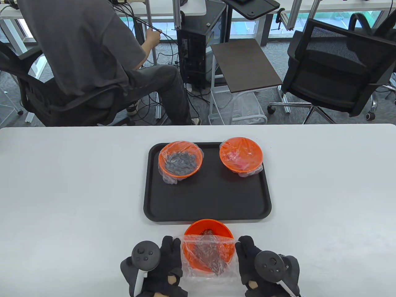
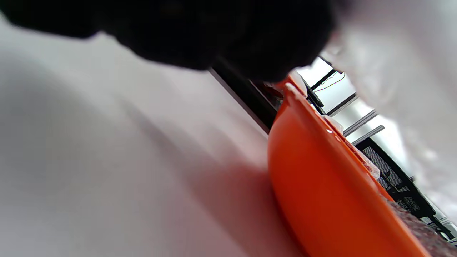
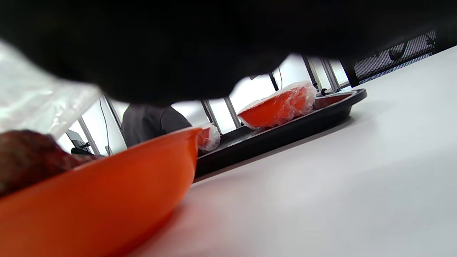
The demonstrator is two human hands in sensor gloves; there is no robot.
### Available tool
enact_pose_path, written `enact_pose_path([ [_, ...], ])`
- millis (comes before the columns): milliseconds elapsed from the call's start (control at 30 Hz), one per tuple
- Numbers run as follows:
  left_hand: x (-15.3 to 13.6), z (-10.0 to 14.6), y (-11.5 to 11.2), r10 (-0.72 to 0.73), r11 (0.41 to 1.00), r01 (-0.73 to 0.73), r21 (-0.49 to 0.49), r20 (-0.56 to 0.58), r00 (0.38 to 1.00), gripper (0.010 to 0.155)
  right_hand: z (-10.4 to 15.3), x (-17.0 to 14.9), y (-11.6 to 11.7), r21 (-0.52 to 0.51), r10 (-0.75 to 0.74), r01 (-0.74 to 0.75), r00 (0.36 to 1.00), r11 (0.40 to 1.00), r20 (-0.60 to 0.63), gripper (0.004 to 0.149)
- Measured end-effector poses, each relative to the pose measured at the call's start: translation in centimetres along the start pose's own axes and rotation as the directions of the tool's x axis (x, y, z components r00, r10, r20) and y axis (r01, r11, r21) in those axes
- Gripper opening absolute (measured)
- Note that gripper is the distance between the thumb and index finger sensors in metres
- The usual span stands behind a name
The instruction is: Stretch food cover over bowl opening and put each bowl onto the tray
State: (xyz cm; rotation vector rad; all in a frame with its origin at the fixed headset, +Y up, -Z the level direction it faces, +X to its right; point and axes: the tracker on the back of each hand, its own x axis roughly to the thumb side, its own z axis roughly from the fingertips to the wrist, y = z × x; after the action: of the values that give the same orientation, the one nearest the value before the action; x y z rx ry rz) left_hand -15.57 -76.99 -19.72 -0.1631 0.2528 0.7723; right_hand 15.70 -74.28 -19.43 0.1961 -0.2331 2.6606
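An orange bowl [image 1: 208, 230] with dark food stands on the white table just in front of the black tray [image 1: 207, 201]. A clear plastic food cover [image 1: 208, 256] is spread over its near half; the far rim is bare. My left hand [image 1: 168, 258] holds the cover's left edge and my right hand [image 1: 247, 256] holds its right edge, one on each side of the bowl. Two more orange bowls, both covered, sit at the tray's back: one with dark contents [image 1: 180, 161] on the left, one with reddish contents [image 1: 241, 154] on the right. The wrist views show the bowl's side [image 2: 321, 185] [image 3: 100, 200].
A person in a grey shirt [image 1: 80, 52] sits on a chair beyond the table's far edge. A black office chair [image 1: 334, 68] and a small side table [image 1: 244, 65] stand behind too. The tray's front half holds nothing.
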Motion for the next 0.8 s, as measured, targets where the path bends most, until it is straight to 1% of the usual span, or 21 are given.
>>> enact_pose_path([
  [133, -0.1, -0.2, -0.7, -0.033, 0.999, 0.032, -0.01, -0.006, 0.999, 0.05, -0.3, -0.3, 0.7, 0.004, 0.054, -0.054, 0.998, 0.999, -0.014, 0.047],
  [433, -0.4, -0.4, -1.2, -0.074, 0.997, 0.074, 0.003, -0.008, 0.997, 0.05, -1.2, -1.1, 1.6, 0.023, 0.089, -0.088, 0.994, 0.996, -0.059, 0.047],
  [533, -0.6, -0.6, -1.2, -0.069, 0.998, 0.069, -0.006, -0.023, 0.997, 0.05, -1.6, -1.0, 1.7, 0.023, 0.097, -0.096, 0.993, 0.995, -0.066, 0.047],
  [800, -1.0, -1.6, -1.4, -0.064, 0.997, 0.059, -0.053, -0.088, 0.994, 0.05, -2.5, -1.1, 2.1, 0.082, 0.118, -0.109, 0.987, 0.991, -0.109, 0.047],
])
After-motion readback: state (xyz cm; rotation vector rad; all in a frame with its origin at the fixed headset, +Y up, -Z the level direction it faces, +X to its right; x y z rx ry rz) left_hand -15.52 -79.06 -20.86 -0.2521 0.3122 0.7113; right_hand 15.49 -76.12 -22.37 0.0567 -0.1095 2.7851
